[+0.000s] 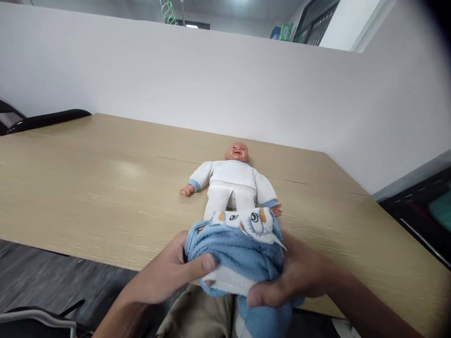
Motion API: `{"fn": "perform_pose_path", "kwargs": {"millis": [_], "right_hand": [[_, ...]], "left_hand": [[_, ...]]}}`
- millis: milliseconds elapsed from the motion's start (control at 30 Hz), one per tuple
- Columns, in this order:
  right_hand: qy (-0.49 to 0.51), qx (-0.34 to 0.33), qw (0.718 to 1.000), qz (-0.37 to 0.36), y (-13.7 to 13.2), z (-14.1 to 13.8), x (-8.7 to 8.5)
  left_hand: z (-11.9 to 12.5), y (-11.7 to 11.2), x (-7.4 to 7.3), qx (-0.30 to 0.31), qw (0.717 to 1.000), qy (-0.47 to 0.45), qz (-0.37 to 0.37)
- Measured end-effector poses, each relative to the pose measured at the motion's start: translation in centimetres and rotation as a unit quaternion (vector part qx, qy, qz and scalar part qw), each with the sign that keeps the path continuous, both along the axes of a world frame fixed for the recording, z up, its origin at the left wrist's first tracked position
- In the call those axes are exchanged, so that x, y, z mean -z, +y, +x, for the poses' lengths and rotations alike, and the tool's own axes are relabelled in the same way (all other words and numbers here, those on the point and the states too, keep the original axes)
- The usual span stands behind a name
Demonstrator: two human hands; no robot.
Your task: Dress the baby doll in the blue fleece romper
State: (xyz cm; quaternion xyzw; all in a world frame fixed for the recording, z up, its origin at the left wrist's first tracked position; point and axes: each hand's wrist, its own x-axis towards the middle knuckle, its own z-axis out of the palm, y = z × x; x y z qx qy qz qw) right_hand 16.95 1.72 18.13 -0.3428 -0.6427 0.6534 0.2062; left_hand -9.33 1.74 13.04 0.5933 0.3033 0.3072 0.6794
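A baby doll (233,173) in a white outfit with blue cuffs lies on its back on the wooden table (116,188), head toward the wall. Over its lower legs is a blue and white terry doll garment (236,249) with an embroidered animal face. My left hand (169,272) grips the garment's left side, thumb on top. The other side is gripped by my right hand (296,272), its thumb pressing the white band. Part of the cloth hangs past the table edge above my lap. The doll's feet are hidden by the garment.
A white partition wall (197,80) stands behind the table. A black chair back (52,119) shows at the far left, and a dark rack (423,202) stands at the right. My legs (200,314) are below the table's front edge.
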Motion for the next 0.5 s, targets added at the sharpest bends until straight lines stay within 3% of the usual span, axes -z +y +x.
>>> {"fn": "perform_pose_path", "kwargs": {"millis": [67, 233, 367, 500], "right_hand": [[0.003, 0.016, 1.0, 0.0, -0.5, -0.1, 0.5], [-0.002, -0.031, 0.998, -0.06, 0.2, 0.7, 2.2], [-0.006, -0.048, 0.998, -0.027, 1.2, 1.5, 2.4], [-0.038, -0.009, 0.999, -0.013, 1.2, 1.3, 2.4]], "left_hand": [[0.0, -0.5, 0.5, -0.029, 0.999, 0.028, 0.001], [0.0, -0.7, 0.6, -0.055, 0.996, 0.066, 0.001], [0.1, -0.5, 0.1, -0.042, 0.998, 0.054, -0.011], [0.6, -0.4, 0.2, -0.044, 0.998, 0.048, -0.005]]}}
